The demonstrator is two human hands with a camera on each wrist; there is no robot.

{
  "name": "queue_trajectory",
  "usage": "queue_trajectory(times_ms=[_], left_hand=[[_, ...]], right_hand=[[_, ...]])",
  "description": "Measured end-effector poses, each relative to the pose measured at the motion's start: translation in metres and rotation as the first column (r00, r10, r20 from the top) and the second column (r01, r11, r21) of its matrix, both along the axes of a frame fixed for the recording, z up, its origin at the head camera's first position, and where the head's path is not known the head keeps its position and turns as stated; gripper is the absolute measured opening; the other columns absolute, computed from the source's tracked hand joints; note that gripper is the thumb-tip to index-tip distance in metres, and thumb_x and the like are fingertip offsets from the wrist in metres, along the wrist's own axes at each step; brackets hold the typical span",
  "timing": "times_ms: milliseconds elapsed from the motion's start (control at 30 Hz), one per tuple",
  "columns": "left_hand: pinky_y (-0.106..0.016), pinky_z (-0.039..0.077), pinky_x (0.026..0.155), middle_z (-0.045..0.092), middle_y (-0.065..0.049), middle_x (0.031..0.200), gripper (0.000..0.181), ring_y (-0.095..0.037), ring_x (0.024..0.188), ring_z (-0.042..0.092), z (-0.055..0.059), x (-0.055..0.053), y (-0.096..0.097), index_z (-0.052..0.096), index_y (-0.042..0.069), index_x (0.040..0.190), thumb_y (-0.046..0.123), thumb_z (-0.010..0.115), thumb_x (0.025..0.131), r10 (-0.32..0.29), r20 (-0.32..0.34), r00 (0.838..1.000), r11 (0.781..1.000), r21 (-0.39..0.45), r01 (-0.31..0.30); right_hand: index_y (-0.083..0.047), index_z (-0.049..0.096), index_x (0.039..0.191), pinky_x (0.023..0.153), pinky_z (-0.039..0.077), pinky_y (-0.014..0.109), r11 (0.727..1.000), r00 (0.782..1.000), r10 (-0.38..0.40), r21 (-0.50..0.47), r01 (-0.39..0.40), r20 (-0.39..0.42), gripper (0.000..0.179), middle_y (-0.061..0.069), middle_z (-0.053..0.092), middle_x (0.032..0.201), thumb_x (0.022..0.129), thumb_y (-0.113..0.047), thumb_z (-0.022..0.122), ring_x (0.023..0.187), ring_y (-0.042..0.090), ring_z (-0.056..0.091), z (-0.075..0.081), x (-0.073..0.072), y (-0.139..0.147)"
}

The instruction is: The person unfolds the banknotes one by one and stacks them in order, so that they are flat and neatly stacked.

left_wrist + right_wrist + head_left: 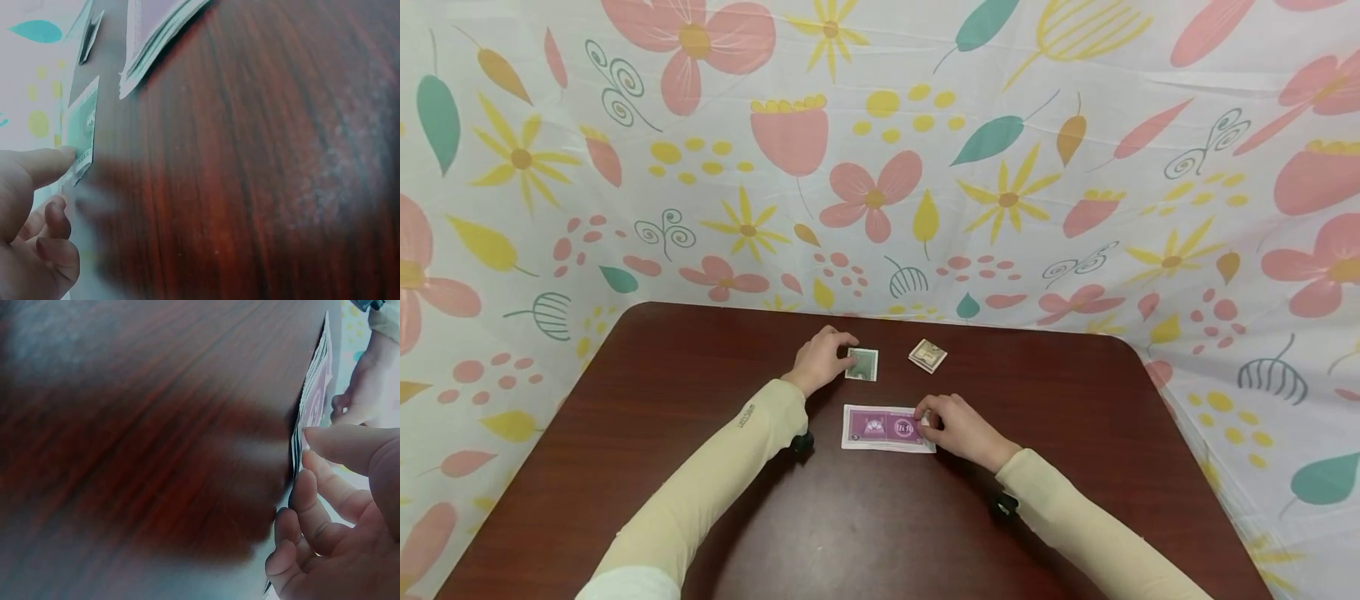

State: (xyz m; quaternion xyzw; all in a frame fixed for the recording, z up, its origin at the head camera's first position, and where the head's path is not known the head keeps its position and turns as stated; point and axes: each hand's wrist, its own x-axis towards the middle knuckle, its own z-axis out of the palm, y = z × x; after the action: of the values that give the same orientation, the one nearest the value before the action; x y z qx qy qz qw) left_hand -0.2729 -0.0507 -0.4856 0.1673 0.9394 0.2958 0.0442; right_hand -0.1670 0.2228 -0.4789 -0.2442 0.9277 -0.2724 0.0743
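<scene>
A small square green banknote (pixel 862 364), apparently folded, lies on the far middle of the table. My left hand (pixel 822 358) is at its left edge, the thumb touching it and the forefinger stretched just past its upper corner. In the left wrist view the other fingers (pixel 56 250) are loosely bent and hold nothing. Nearer to me lies a stack of purple play banknotes (pixel 880 428), its long side running left to right. My right hand (pixel 964 429) pinches the stack's right end. The right wrist view shows the stack's layered edge (pixel 310 394) beside the thumb and fingertips.
A small folded brownish note (pixel 928 356) lies to the right of the green one. All of them rest on a dark red-brown wooden table (pixel 820 533). A white cloth with flower prints (pixel 880 242) hangs behind and at both sides of the table.
</scene>
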Motion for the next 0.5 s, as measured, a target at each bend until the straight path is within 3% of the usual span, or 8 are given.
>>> queue_trajectory(times_ms=[200, 500], left_hand=[[-0.045, 0.055, 0.081, 0.060, -0.012, 0.125, 0.030, -0.029, 0.094, 0.066, 0.0009, -0.0007, 0.0019, 0.073, 0.013, 0.124, 0.025, 0.076, 0.097, -0.005, 0.007, 1.000, 0.999, -0.032, 0.006], [-0.045, 0.054, 0.081, 0.059, -0.014, 0.128, 0.028, -0.030, 0.094, 0.064, 0.0092, 0.0016, 0.0039, 0.069, 0.009, 0.115, 0.028, 0.077, 0.096, 0.023, 0.086, 0.996, 0.996, -0.089, -0.015]], right_hand=[[-0.008, 0.071, 0.106, 0.065, 0.044, 0.027, 1.000, 1.000, -0.009, 0.008, 0.009, 0.011, 0.012, -0.008, 0.056, 0.073, 0.095, -0.012, 0.076, 0.071, 0.010, 0.048, 0.0004, 0.0004, -0.0008], [-0.008, 0.071, 0.106, 0.066, 0.044, 0.027, 1.000, 1.000, -0.016, 0.020, 0.016, 0.012, 0.012, -0.007, 0.057, 0.075, 0.096, -0.012, 0.075, 0.073, 0.011, 0.048, 0.0016, 0.0015, -0.0012]])
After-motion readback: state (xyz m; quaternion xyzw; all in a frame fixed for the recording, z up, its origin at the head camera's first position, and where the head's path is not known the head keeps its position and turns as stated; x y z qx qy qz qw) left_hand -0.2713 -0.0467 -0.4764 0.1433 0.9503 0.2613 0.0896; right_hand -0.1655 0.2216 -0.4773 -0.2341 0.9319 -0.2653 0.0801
